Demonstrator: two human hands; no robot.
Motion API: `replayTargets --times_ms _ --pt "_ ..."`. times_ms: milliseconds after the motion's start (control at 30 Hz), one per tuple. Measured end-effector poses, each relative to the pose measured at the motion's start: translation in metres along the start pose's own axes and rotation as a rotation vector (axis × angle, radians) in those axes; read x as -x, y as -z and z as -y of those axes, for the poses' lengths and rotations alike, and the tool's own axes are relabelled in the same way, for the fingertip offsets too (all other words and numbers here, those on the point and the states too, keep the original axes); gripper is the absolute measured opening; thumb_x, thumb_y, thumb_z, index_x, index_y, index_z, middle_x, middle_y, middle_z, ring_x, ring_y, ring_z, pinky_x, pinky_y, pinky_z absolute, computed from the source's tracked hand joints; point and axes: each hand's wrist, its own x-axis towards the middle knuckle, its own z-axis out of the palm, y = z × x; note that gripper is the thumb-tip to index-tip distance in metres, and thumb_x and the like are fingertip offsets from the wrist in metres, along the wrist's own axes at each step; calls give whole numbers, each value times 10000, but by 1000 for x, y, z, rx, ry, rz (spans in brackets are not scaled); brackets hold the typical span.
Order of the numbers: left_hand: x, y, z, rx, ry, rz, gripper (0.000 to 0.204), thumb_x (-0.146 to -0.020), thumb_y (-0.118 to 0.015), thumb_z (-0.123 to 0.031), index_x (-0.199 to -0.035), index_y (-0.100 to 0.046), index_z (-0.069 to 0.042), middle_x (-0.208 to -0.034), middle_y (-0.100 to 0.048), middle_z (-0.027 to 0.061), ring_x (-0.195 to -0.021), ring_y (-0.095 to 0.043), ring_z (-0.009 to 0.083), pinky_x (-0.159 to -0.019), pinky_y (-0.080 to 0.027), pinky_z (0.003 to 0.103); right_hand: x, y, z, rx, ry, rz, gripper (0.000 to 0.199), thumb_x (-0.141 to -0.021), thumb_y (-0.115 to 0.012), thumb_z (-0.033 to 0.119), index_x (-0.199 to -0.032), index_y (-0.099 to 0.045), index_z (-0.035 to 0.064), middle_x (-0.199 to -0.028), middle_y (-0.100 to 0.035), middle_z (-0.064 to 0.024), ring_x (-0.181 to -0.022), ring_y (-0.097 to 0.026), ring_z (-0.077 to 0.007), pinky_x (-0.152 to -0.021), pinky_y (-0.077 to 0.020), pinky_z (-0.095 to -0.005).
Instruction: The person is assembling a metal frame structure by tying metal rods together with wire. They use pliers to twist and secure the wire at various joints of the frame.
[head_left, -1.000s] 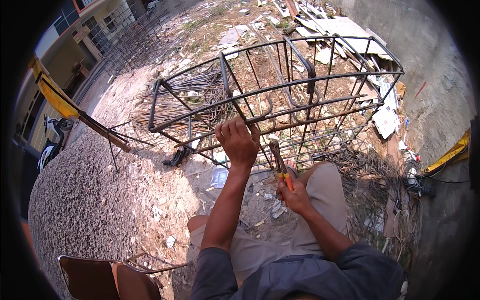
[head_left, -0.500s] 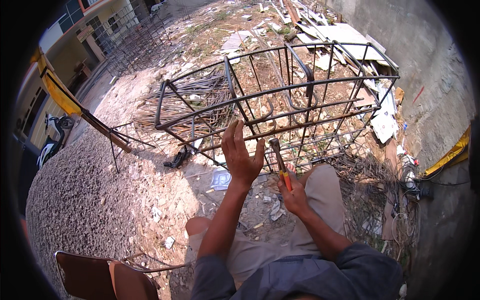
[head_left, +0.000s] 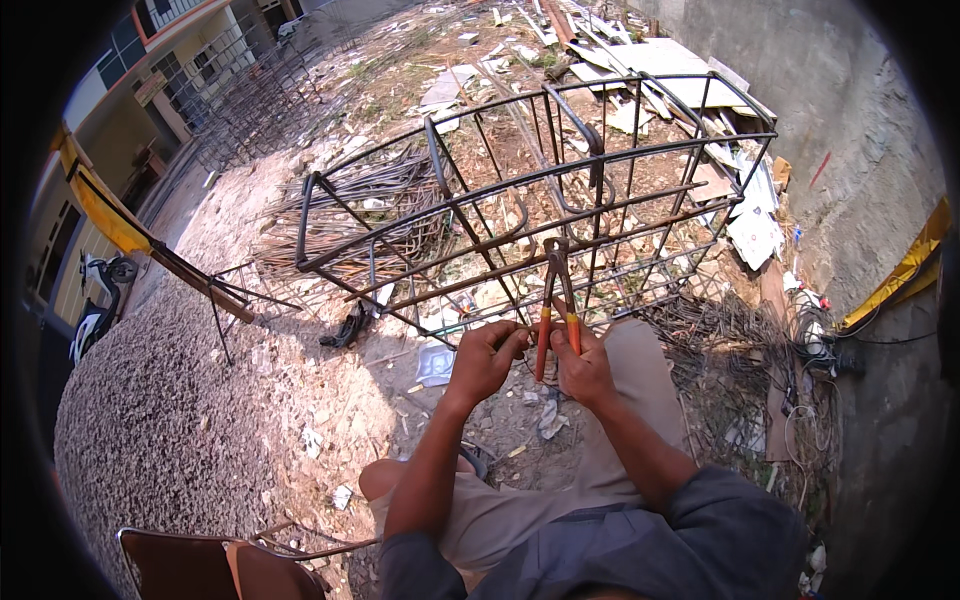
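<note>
Head view. Right hand [head_left: 586, 372]: grip clenched on the right handle of the pincers [head_left: 558, 262], orange-red handles spread, head pointing up and away from the body. Left hand [head_left: 484, 362]: just beside the left handle, fingertips brought together; cannot tell whether its grip has anything in it. Pincers located in front of the person, between the two hands at the handle end; head overlaps the lower bars of the rebar cage [head_left: 597, 145] in view, contact not determinable.

Cage: long ribbed bars with bent stirrups, spanning the area beyond the hands. Behind its left part, a pile of steel rods [head_left: 400, 215] on the ground. Right of the knee, tangled wire [head_left: 690, 335]. Left: gravel heap [head_left: 150, 420]; lower left, brown chair [head_left: 180, 565]. Far right: concrete wall [head_left: 870, 150].
</note>
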Motion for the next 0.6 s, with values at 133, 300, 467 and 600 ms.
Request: replayTargets --times_ms 133,300,467,600 --pt "-1 3 -14 25 81 98 238 -1011 -636 -195 -1054 -672 36 -835 -719 78 -751 -674 114 -687 -541 278 -23 21 28 -22 305 -100 313 -1062 -557 223 -1302 -576 24 -1098 -688 -74 -975 -633 -108 -875 -506 -284" --pt "-6 5 -6 15 118 103 287 -1003 -630 -189 -1202 -603 16 -849 -738 109 -761 -690 129 -711 -544 295 -72 -5 139 -82 584 -107 155 -1056 -558 172 -1121 -589 35 -800 -655 -42 -407 -482 -37 -352 -342 -213" --pt "-11 6 -15 183 118 134 293 -1017 -618 -204 -1220 -587 4 -858 -740 115 -774 -695 140 -729 -549 300 -141 -31 203 -19 1021 -166 125 -1049 -570 163 -1091 -581 46 -717 -620 -9 -405 -494 -52 -360 -375 -225" --pt "-10 15 -10 238 79 143 237 -1025 -606 -192 -1148 -609 11 -895 -719 92 -806 -683 134 -733 -555 299 -165 -40 199 177 877 -286 284 -1040 -584 190 -1299 -562 76 -840 -681 -81 -583 -620 -144 -544 -501 -301"
